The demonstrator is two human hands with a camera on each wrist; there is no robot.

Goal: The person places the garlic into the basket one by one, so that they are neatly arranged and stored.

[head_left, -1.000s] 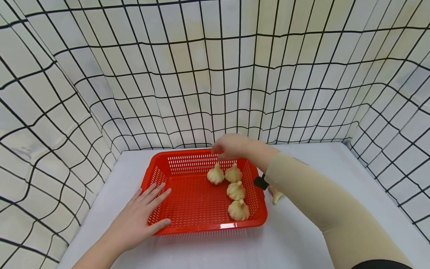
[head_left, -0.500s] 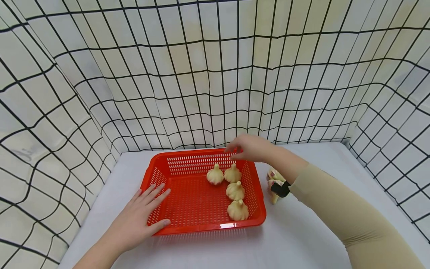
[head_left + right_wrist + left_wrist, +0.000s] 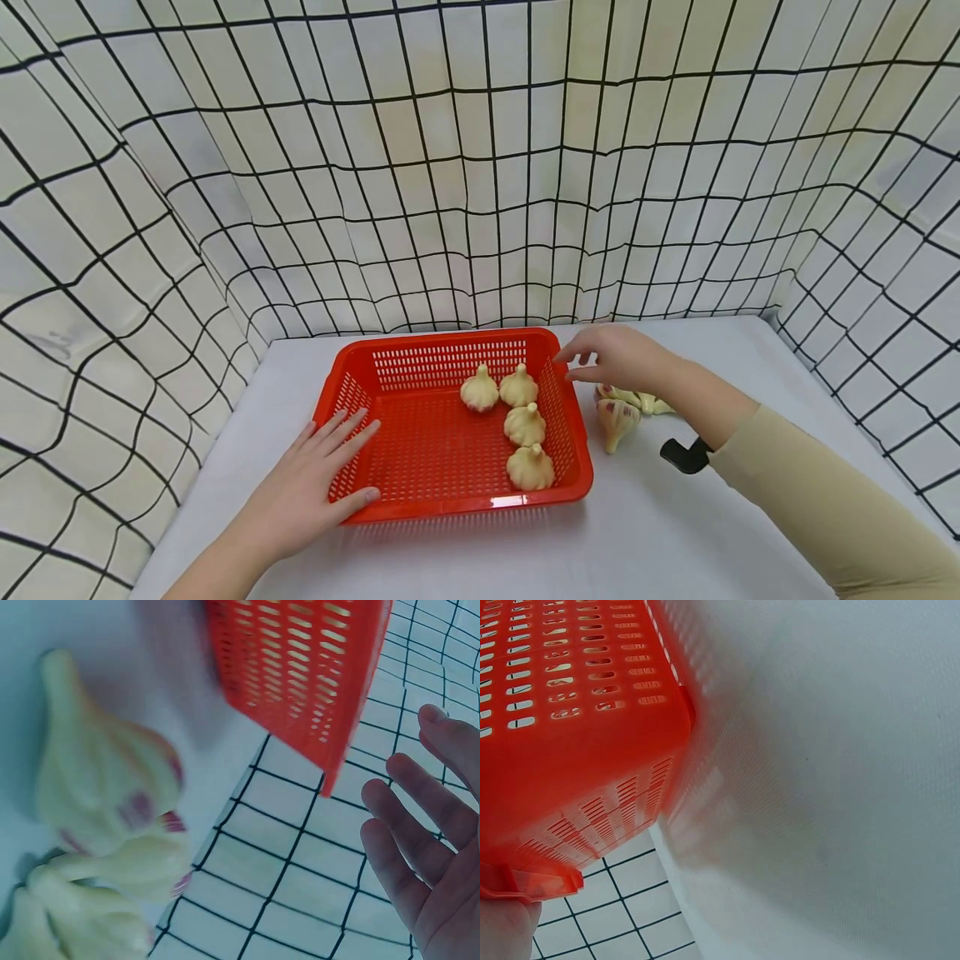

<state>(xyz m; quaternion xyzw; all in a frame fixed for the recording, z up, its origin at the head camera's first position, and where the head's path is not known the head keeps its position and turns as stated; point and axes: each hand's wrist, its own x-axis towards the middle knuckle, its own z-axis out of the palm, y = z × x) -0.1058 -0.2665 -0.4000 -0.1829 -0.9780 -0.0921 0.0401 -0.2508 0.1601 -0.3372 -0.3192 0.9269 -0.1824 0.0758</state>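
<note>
A red plastic basket (image 3: pixel 450 510) with slotted walls stands on the white table. Several garlic bulbs (image 3: pixel 530 468) sit inside it, stems up, along its right half. My left hand (image 3: pixel 303 492) rests on the basket's left front corner, fingers spread over the rim; the left wrist view catches only a bit of the hand (image 3: pixel 506 930) under the rim. Past the basket's back right corner hovers my right hand (image 3: pixel 622 358), fingers relaxed and holding nothing. Below it, outside the basket, lie more garlic bulbs (image 3: pixel 618 421) with purple-streaked skins, partly hidden by the right forearm.
White walls with a black grid (image 3: pixel 487 208) enclose the table (image 3: pixel 465 567) at the back and both sides. A small black device (image 3: pixel 684 457) hangs beneath the right wrist, close to the loose garlic.
My right hand has moved right, from over the basket's back rim to beyond its right side, uncovering the loose garlic. The left hand and the bulbs in the basket have stayed put.
</note>
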